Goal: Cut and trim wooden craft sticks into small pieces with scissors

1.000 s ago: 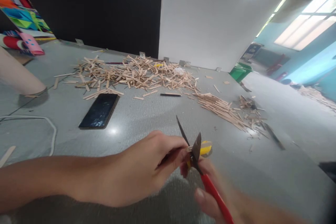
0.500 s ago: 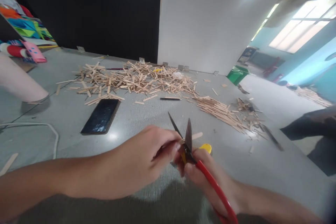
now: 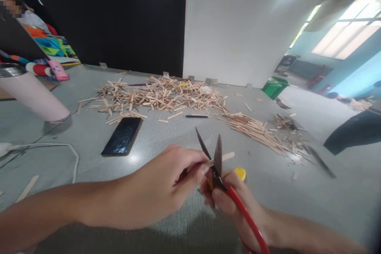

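My left hand pinches a thin wooden stick between thumb and fingers. The stick passes between the parted blades of a pair of scissors, and its rounded end sticks out on the right. My right hand is closed round the scissors near the pivot, with a red handle running down over the palm. Something yellow shows just behind the right fingers; part of it is hidden.
A heap of wooden sticks lies at the back, with a neater stack to the right. A phone, a dark pencil, a white cable and a pink bottle are on the table. A green bin stands beyond.
The whole view has shifted a little, so the table things appear farther right and lower. Both hands keep the same hold, and the scissor blades remain apart around the stick.
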`<state>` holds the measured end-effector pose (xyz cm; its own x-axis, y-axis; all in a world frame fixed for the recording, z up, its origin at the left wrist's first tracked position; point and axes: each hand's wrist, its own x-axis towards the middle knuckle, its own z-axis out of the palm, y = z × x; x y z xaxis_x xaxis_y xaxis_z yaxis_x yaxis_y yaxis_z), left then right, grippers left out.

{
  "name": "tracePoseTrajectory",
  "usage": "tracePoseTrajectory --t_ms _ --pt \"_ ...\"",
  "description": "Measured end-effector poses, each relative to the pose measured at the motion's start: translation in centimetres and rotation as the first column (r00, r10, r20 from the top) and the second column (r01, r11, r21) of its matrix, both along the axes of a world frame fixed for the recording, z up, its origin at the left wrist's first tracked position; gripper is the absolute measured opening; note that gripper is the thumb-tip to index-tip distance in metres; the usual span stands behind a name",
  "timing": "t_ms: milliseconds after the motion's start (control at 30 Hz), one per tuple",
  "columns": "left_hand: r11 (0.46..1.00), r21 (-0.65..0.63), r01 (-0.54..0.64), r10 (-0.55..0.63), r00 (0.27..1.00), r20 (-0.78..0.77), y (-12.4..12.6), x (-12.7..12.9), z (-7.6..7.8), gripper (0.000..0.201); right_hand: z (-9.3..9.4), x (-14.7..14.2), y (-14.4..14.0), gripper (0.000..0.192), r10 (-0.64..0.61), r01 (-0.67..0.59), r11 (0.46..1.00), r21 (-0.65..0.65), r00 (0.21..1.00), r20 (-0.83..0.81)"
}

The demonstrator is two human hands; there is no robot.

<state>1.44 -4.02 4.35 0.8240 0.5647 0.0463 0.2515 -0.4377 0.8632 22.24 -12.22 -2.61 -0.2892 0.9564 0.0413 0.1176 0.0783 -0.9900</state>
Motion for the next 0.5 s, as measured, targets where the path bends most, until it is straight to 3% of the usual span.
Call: tracePoseTrajectory --t_ms 500 --pt "1.000 -0.011 -0.006 0.007 1.000 0.014 -0.55 0.18 -0.08 0.032 -0.55 -0.49 -0.55 0.045 -0.011 0.013 0.998 0.069 1.000 -0.027"
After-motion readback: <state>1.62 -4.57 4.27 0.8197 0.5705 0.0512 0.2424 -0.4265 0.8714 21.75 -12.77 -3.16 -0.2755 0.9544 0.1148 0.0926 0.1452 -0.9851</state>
